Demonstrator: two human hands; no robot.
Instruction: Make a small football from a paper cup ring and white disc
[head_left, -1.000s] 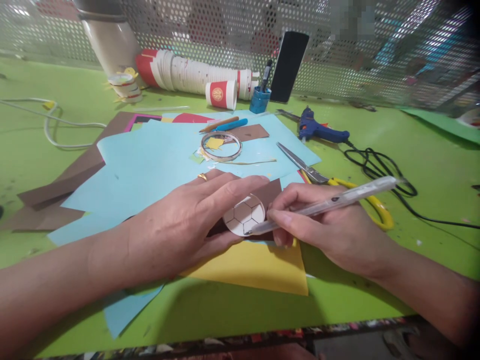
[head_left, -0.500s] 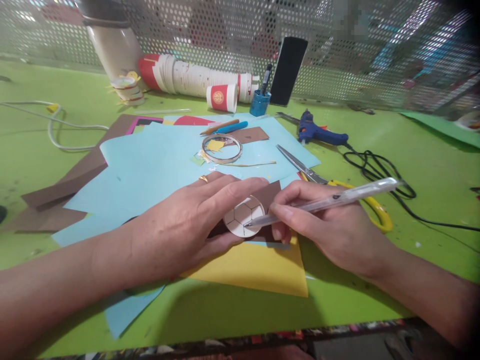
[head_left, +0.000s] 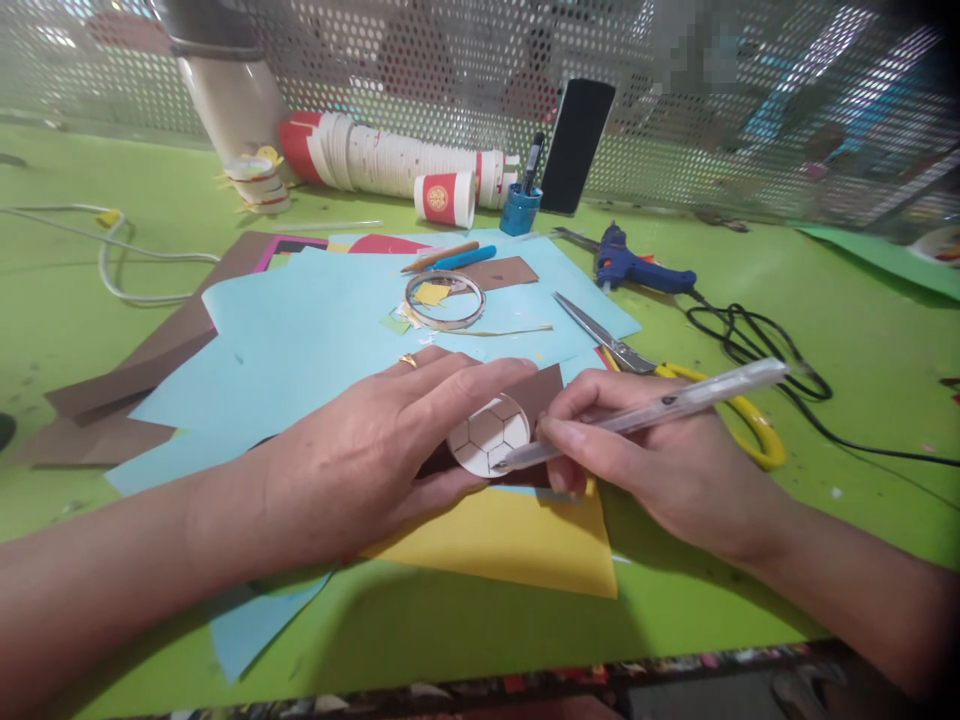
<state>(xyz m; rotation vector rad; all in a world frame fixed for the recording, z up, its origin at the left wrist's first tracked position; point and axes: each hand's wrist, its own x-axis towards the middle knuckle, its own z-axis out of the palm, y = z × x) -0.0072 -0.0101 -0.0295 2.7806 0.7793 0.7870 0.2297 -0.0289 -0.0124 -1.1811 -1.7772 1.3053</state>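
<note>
A white paper disc [head_left: 487, 432] with dark lines forming a hexagon pattern lies over brown paper [head_left: 544, 393]. My left hand [head_left: 375, 440] grips the disc at its left side, fingers along the top and thumb at the lower edge. In my right hand [head_left: 637, 440] is a clear pen [head_left: 675, 405], pinched between thumb and fingers, its tip on the lower part of the disc. Yellow paper [head_left: 510, 545] shows beneath, nearer the front edge. Light blue sheets [head_left: 300, 320] spread out behind my left hand.
Scissors [head_left: 750, 430] with yellow handles lie beside my right hand. Behind them are a blue glue gun [head_left: 637, 268] and its black cord. A tape ring [head_left: 445, 322], stacked cups [head_left: 405, 155], a blue pot [head_left: 520, 210] and a phone [head_left: 576, 145] stand or lie farther back.
The pen tip has shifted slightly down and to the right on the disc, and a dark line there looks longer. My left hand has kept its hold.
</note>
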